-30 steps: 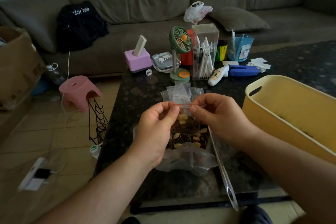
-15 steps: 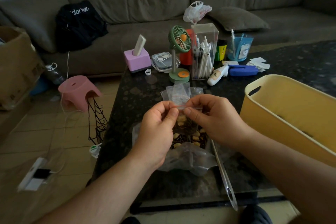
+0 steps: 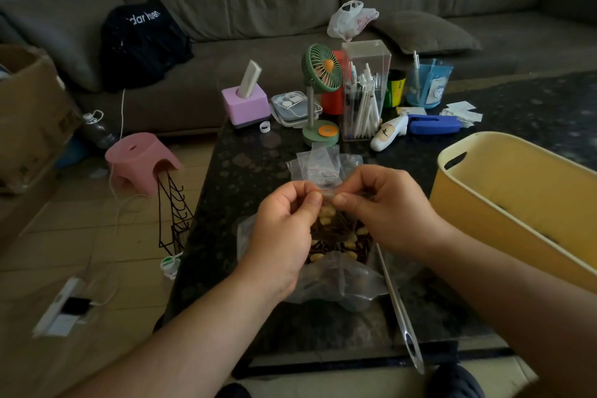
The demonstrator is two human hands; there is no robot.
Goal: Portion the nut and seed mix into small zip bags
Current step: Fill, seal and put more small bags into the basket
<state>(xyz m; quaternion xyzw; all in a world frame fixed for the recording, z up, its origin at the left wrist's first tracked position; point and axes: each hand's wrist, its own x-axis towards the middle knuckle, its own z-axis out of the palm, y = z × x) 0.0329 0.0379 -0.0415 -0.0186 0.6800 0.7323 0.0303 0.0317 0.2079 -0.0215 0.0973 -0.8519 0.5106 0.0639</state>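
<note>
Sealing one filled small zip bag [image 3: 326, 203] above the bulk mix.

Left hand [image 3: 284, 229] and right hand [image 3: 387, 210] are pinching its strip, over the big bag [image 3: 336, 275]; beyond, empty bags [image 3: 318, 161] are waiting, so much portioning seems left.

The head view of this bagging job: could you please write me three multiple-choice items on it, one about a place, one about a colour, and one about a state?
1. Where does the yellow tub stand?
A. to the person's right on the table
B. on the sofa
C. on the floor by the stool

2. What colour is the desk fan?
A. blue
B. green
C. white

3. What are both hands doing with the small zip bag?
A. resting flat beside it
B. pinching its top edge
C. holding it upside down

Answers: 1 A, it stands on the table's right side; 2 B, green cage and base; 3 B, left hand and right hand pinch the top strip.
</note>
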